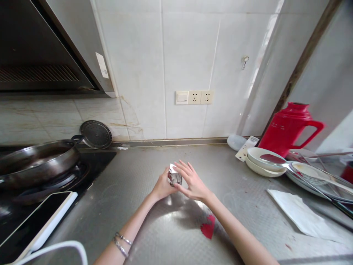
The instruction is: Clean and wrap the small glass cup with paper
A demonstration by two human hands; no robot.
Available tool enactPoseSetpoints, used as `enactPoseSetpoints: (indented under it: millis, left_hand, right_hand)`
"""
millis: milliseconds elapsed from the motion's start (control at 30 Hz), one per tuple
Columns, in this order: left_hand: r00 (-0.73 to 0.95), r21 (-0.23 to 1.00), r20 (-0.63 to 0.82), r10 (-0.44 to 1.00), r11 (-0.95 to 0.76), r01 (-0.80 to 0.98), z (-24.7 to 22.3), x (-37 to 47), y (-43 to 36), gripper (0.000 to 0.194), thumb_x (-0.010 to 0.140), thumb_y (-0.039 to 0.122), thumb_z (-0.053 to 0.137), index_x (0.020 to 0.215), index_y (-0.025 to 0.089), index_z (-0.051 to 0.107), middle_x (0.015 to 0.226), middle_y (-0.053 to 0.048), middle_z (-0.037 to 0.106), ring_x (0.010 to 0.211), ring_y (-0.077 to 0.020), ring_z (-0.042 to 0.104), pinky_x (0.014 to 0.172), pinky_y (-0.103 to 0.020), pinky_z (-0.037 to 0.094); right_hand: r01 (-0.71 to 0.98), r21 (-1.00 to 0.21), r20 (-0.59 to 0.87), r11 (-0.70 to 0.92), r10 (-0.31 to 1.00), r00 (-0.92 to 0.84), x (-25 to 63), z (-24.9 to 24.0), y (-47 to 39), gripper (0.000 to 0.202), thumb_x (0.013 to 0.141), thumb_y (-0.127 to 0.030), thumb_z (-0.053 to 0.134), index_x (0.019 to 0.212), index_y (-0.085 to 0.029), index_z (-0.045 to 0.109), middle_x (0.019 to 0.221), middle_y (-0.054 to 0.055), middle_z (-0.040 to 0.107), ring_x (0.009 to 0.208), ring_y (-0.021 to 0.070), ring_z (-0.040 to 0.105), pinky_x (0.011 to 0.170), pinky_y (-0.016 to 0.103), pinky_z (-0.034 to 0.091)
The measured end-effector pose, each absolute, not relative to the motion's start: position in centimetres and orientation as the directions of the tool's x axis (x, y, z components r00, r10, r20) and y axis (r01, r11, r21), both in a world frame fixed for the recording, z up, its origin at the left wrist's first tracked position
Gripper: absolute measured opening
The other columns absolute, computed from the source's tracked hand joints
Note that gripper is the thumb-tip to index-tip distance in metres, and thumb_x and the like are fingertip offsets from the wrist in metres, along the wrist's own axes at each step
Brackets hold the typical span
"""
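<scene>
Seemingly midway, our left hand (160, 187) grips the grey object (175, 179) at centre frame, right hand (192, 181) spread, white flap (172, 169) sticking up.

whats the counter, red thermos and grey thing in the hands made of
Counter: probably stainless steel, with a grey sheen, fine texture and soft reflections. Red thermos: likely plastic-shelled, given its smooth, shiny surface. Grey thing: perhaps foil, silvery and mottled, but too small to be sure.

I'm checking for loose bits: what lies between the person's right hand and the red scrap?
In the head view, only bare metal counter, partly shaded, lies between the right hand and red scrap.
</scene>
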State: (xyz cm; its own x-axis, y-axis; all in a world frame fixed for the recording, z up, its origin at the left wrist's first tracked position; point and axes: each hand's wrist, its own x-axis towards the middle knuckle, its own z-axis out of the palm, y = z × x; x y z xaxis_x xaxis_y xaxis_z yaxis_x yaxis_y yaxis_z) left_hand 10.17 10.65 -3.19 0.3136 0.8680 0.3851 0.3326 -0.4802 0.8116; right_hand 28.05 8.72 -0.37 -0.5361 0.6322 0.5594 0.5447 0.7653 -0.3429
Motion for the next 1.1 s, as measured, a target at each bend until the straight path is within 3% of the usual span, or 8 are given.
enactPoseSetpoints:
  millis: [167,267,400,500,667,900,967,1100]
  left_hand:
    - [0.326,0.807,0.399,0.857,-0.497,0.318,-3.1,10.5,10.4,0.078,0.057,0.028,0.078,0.125,0.018,0.042,0.102,-0.006,0.064,0.082,-0.0180,0.060,0.073,-0.029,0.047]
    - [0.306,0.822,0.395,0.866,-0.482,0.304,-3.0,10.3,10.5,0.079,0.057,0.027,0.079,0.126,0.019,0.040,0.104,-0.007,0.064,0.083,-0.0186,0.061,0.074,-0.029,0.048]
    - [0.309,0.813,0.415,0.856,-0.502,0.296,-2.9,10.3,10.5,0.066,0.057,0.029,0.078,0.116,0.020,0.050,0.106,-0.007,0.065,0.091,-0.0218,0.062,0.079,-0.032,0.049]
    - [0.351,0.813,0.404,0.845,-0.507,0.287,-3.0,10.5,10.3,0.059,0.060,0.031,0.077,0.113,0.019,0.054,0.106,-0.008,0.066,0.092,-0.0227,0.062,0.081,-0.032,0.049]
    - [0.319,0.837,0.390,0.864,-0.477,0.268,-3.4,10.5,10.5,0.075,0.058,0.028,0.078,0.124,0.018,0.045,0.104,-0.007,0.065,0.085,-0.0195,0.062,0.074,-0.029,0.049]
    - [0.294,0.840,0.393,0.871,-0.470,0.270,-3.2,10.4,10.7,0.070,0.056,0.029,0.080,0.119,0.019,0.049,0.109,-0.009,0.066,0.093,-0.0230,0.063,0.081,-0.033,0.050]
    - [0.319,0.826,0.415,0.852,-0.500,0.260,-3.1,10.5,10.6,0.065,0.058,0.028,0.079,0.116,0.019,0.052,0.112,-0.010,0.065,0.099,-0.0244,0.062,0.085,-0.034,0.049]
    - [0.315,0.831,0.390,0.865,-0.478,0.284,-3.5,10.4,10.7,0.071,0.059,0.027,0.078,0.123,0.018,0.047,0.100,-0.006,0.067,0.084,-0.0193,0.063,0.075,-0.029,0.050]
  right_hand:
    - [0.561,-0.455,0.521,0.691,0.718,-0.462,28.5,-0.8,9.2,0.052,0.091,-0.040,0.048,0.140,-0.028,0.037,0.140,0.008,0.050,0.138,0.0301,0.030,0.110,0.061,0.020]
    - [0.554,-0.374,0.591,0.743,0.652,-0.475,28.6,-0.5,9.0,0.052,0.089,-0.037,0.051,0.139,-0.026,0.040,0.137,0.010,0.052,0.137,0.0297,0.033,0.112,0.059,0.017]
    - [0.508,-0.255,0.624,0.823,0.541,-0.564,28.1,-0.2,8.4,0.055,0.086,-0.036,0.054,0.138,-0.026,0.042,0.141,0.010,0.048,0.137,0.0304,0.033,0.113,0.058,0.012]
    - [0.518,-0.262,0.608,0.814,0.556,-0.566,27.9,-0.4,8.5,0.055,0.086,-0.037,0.054,0.139,-0.027,0.041,0.142,0.008,0.047,0.137,0.0302,0.033,0.113,0.059,0.014]
    - [0.581,-0.335,0.612,0.741,0.640,-0.464,28.4,-0.7,9.0,0.052,0.089,-0.036,0.050,0.139,-0.026,0.040,0.135,0.009,0.054,0.135,0.0299,0.036,0.111,0.060,0.020]
    - [0.457,-0.249,0.674,0.854,0.491,-0.552,27.7,-1.1,8.6,0.059,0.086,-0.034,0.054,0.142,-0.022,0.037,0.146,0.012,0.041,0.138,0.0305,0.031,0.113,0.057,0.020]
    - [0.436,-0.275,0.662,0.857,0.498,-0.559,27.4,-1.3,8.7,0.058,0.088,-0.033,0.051,0.143,-0.022,0.035,0.148,0.012,0.038,0.139,0.0286,0.030,0.113,0.054,0.025]
    - [0.468,-0.427,0.632,0.774,0.625,-0.457,27.6,-1.5,8.9,0.051,0.092,-0.031,0.046,0.141,-0.023,0.037,0.145,0.011,0.042,0.136,0.0242,0.037,0.110,0.047,0.035]
